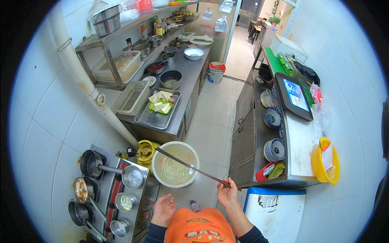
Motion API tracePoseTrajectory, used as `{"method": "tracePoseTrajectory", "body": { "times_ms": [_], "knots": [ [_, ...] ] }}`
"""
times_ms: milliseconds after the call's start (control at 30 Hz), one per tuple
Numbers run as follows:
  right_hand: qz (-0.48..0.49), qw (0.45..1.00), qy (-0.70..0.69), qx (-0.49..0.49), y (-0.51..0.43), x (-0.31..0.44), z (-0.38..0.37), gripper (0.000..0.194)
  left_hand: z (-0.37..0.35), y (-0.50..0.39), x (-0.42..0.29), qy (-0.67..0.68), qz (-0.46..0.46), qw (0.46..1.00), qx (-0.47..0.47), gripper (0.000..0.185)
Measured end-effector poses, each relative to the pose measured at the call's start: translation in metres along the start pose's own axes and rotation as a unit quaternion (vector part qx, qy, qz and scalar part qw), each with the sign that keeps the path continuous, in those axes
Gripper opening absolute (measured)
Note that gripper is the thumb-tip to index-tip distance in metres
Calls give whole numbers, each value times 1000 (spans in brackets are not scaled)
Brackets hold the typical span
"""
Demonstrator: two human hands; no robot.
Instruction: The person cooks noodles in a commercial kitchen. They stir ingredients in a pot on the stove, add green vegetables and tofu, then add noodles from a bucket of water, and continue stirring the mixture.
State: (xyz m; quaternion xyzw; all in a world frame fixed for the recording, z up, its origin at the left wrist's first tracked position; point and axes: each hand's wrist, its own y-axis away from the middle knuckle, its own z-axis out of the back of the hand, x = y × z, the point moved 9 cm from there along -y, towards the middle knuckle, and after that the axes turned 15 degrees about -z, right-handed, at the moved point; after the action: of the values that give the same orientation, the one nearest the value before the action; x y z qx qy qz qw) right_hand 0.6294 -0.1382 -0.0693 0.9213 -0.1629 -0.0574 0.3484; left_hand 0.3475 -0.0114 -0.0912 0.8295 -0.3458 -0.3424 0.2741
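My right hand [227,193] grips a pair of long dark-brown chopsticks [206,174] near their thick end. They slant up and to the left across a large white bucket [197,155], their tips above its far-left rim. Pale, cloudy contents show inside the bucket, too blurred to name. My left hand [164,208] is held palm up, fingers loosely apart, with nothing in it, just in front of the bucket. I wear an orange apron [200,224] that bears writing.
Left of me, a burner stove [101,194] carries long-handled pans [91,164] and small metal pots [124,202]. A yellow gas cylinder [147,153] stands beside the bucket. Ahead is a steel counter [190,79] with a tray [139,117] of tofu-like blocks. At right are a bowl shelf [258,142] and a white chest [279,218].
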Motion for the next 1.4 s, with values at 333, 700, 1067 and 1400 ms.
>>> {"method": "tracePoseTrajectory", "body": {
  "times_ms": [333, 700, 1067, 1400],
  "knots": [
    [-11, 1000, -11, -2, -12, -8, -6, 27, 10, 1, -13, 21, -25, 999, -20, 22],
    [-34, 999, 5, 5, -11, -17, -19, 23, 12, 6, -9, 20, -23, 999, -30, 24],
    [-37, 999, 1, 20, -10, -17, -21, 24, 12, 6, -7, 30, -21, 999, -24, 23],
    [-25, 1000, 3, -13, -4, -18, -26, 28, 12, 9, -7, 31, -24, 999, -24, 23]
  ]
}}
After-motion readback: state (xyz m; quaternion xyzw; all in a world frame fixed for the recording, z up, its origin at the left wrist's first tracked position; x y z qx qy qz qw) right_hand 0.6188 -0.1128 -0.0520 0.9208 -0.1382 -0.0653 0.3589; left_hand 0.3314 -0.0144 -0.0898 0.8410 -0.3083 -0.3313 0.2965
